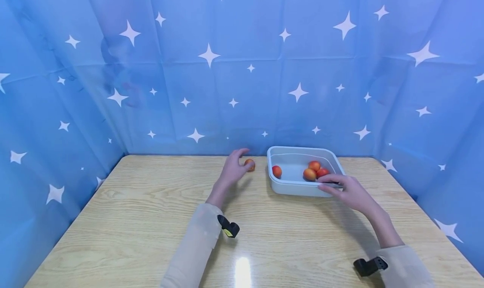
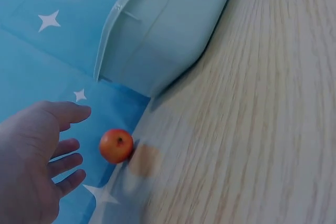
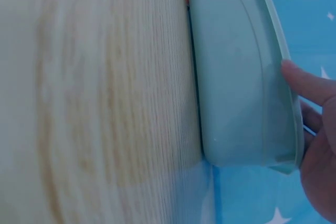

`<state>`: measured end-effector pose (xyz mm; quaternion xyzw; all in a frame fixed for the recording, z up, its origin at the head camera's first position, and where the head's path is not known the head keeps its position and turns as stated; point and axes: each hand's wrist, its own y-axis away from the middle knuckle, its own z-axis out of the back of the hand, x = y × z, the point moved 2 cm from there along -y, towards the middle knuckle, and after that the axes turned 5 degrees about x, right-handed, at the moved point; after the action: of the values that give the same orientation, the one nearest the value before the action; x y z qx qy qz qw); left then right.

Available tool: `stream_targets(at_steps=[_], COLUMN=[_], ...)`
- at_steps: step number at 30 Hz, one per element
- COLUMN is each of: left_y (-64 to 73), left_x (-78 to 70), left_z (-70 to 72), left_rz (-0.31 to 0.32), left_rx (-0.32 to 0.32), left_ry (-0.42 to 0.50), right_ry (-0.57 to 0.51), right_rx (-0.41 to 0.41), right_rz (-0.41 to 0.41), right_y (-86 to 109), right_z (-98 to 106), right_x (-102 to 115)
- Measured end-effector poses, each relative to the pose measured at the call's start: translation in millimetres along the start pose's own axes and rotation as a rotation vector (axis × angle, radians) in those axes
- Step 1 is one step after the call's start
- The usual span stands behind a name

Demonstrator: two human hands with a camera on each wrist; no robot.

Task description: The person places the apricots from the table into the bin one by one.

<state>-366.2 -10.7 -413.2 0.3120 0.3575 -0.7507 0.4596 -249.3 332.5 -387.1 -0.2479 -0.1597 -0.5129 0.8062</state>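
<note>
A small, round red-orange fruit (image 1: 250,165) lies near the table's back edge, left of a pale blue-green plastic tub (image 1: 295,188). My left hand (image 1: 231,169) reaches around the fruit, thumb and fingers spread; the left wrist view shows a gap between the fingers and the fruit (image 2: 116,146). At the tub's near right corner my right hand (image 1: 351,191) pinches the rim, the thumb outside and the fingers over the inner side. Inside the tub, one similar fruit (image 1: 277,171) sits at the left and several more fruits (image 1: 310,174) cluster toward the right.
The tub stands on a light wood-grain table (image 1: 151,220), close to its back edge. A blue curtain (image 1: 249,86) with white stars hangs behind and on both sides. A black wrist camera (image 1: 228,227) is strapped on the left sleeve, another wrist camera (image 1: 369,266) on the right.
</note>
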Motion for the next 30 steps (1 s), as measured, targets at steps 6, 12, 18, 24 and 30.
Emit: stream_targets(at_steps=[6, 12, 18, 24, 30], left_y=[-4.0, -8.5, -11.5, -7.5, -3.8], left_x=[9.2, 15.4, 14.3, 14.0, 17.0], left_z=[-0.6, -7.5, -12.2, -13.9, -15.7], left_rz=[-0.022, -0.031, -0.041, 0.048, 0.100], left_rx=[0.035, 0.074, 0.097, 0.079, 0.049], left_ry=[-0.005, -0.048, -0.113, -0.136, -0.119], right_ry=[-0.001, 0.008, 0.010, 0.012, 0.010], right_rx=[-0.014, -0.031, -0.034, -0.024, -0.026], right_rz=[0.020, 0.038, 0.029, 0.031, 0.039], right_y=[0.2, 1.2, 1.8, -0.1, -0.7], right_z=[0.2, -0.2, -0.6, -0.7, -1.3], right_x=[0.1, -1.4, -2.6, -0.1, 0.1])
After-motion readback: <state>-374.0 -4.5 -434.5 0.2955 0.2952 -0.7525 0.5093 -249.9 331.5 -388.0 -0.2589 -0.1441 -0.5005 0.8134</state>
